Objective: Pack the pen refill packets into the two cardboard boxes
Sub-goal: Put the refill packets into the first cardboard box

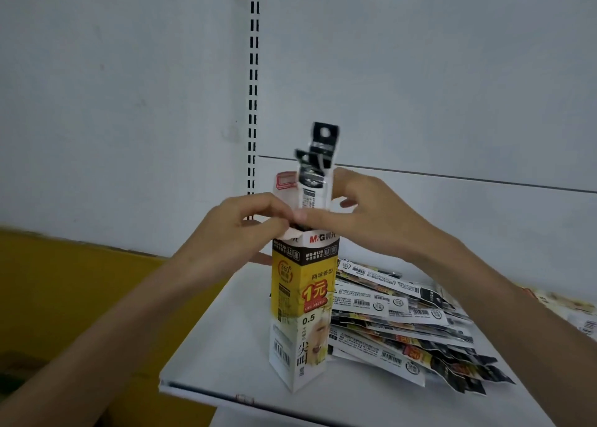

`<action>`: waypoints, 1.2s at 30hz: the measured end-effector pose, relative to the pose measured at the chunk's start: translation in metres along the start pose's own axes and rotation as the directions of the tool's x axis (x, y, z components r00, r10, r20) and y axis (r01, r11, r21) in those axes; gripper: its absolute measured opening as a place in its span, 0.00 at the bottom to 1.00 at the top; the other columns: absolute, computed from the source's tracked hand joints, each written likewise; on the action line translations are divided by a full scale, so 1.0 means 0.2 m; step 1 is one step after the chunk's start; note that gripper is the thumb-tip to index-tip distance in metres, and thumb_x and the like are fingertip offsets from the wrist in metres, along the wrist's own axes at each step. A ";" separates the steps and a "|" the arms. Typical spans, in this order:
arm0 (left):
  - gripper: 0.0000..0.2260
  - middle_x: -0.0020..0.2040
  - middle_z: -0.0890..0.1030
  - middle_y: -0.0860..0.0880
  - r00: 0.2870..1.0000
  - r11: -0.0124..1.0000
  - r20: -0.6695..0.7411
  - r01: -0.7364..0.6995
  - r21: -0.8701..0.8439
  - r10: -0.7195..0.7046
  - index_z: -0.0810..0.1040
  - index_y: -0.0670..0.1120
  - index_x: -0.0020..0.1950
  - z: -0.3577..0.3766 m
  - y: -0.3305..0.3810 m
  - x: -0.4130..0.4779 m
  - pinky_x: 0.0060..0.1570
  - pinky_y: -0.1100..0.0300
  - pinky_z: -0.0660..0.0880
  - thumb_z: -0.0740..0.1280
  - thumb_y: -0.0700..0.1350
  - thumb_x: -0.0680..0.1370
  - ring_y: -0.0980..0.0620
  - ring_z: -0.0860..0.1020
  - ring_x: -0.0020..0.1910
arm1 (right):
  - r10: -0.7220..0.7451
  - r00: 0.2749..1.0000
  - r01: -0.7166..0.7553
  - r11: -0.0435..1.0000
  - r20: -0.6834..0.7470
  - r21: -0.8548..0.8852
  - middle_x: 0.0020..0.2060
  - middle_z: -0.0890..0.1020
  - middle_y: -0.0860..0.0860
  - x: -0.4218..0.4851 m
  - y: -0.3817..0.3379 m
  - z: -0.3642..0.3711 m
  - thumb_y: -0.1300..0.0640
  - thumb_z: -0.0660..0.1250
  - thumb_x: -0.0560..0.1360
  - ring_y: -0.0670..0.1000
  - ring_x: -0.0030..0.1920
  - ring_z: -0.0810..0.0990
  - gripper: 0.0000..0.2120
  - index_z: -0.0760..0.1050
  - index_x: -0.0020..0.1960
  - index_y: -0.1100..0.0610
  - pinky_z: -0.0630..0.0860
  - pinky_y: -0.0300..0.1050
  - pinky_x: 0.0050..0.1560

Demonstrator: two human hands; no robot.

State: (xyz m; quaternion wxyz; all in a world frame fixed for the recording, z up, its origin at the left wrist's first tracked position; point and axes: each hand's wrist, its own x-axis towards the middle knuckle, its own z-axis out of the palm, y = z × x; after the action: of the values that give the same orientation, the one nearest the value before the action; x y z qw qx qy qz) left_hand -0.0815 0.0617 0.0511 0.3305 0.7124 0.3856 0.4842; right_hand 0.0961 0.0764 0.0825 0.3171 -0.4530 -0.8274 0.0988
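A tall yellow and white cardboard box [300, 313] stands upright on a white shelf [226, 362], its top flaps open. Several pen refill packets [315, 165] stick out of its mouth, black hang-tab ends up. My left hand [245, 229] pinches the box's top rim and a flap on the left side. On the right side of the opening, my right hand [361, 210] grips the upright packets, thumb across the front. A loose heap of refill packets [397, 323] lies flat on the shelf right of the box.
A white back panel with a slotted upright [253, 71] rises behind the shelf. A yellow surface [74, 284] lies at the lower left, below the shelf's front edge. More packets [575, 310] show at the far right edge.
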 end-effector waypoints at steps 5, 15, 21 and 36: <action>0.08 0.52 0.78 0.55 0.998 0.998 0.016 -0.061 0.002 0.061 0.72 0.53 0.48 0.02 -0.03 -0.02 0.34 0.67 0.77 0.59 0.40 0.78 0.61 0.79 0.44 | 0.025 0.964 -0.072 0.983 0.263 0.168 0.64 0.73 0.39 -0.01 0.08 -0.05 0.35 0.70 0.60 0.40 0.64 0.70 0.32 0.72 0.62 0.42 0.68 0.53 0.66; 0.19 0.57 0.73 0.62 0.980 0.981 0.093 -0.181 0.071 0.174 0.63 0.69 0.61 0.05 -0.05 0.00 0.44 0.65 0.77 0.58 0.48 0.76 0.61 0.77 0.51 | 0.057 0.993 -0.082 0.964 0.105 0.254 0.52 0.81 0.48 0.01 0.06 -0.09 0.64 0.60 0.75 0.48 0.51 0.80 0.11 0.79 0.44 0.53 0.80 0.44 0.48; 0.18 0.52 0.77 0.66 0.984 0.996 0.150 -0.092 0.001 0.091 0.71 0.67 0.57 0.05 -0.08 0.01 0.40 0.68 0.76 0.55 0.51 0.70 0.64 0.76 0.50 | 0.113 0.993 -0.103 0.979 -0.044 0.177 0.46 0.83 0.47 -0.04 0.14 0.01 0.57 0.64 0.76 0.47 0.47 0.81 0.08 0.82 0.45 0.52 0.78 0.50 0.55; 0.20 0.57 0.78 0.54 0.992 0.989 0.124 -0.004 -0.147 0.023 0.78 0.60 0.53 0.02 -0.21 0.05 0.47 0.46 0.78 0.61 0.61 0.64 0.47 0.79 0.55 | 0.385 0.823 -0.227 0.897 0.417 -0.380 0.51 0.78 0.46 -0.16 0.49 0.08 0.47 0.71 0.70 0.45 0.51 0.76 0.23 0.72 0.62 0.52 0.73 0.41 0.56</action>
State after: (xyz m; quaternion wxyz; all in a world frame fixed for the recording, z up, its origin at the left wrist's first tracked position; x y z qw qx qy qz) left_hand -0.0846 0.0909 0.0185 0.4022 0.7178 0.3226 0.4679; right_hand 0.1660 0.1088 0.0111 0.0044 -0.5868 -0.7998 0.1262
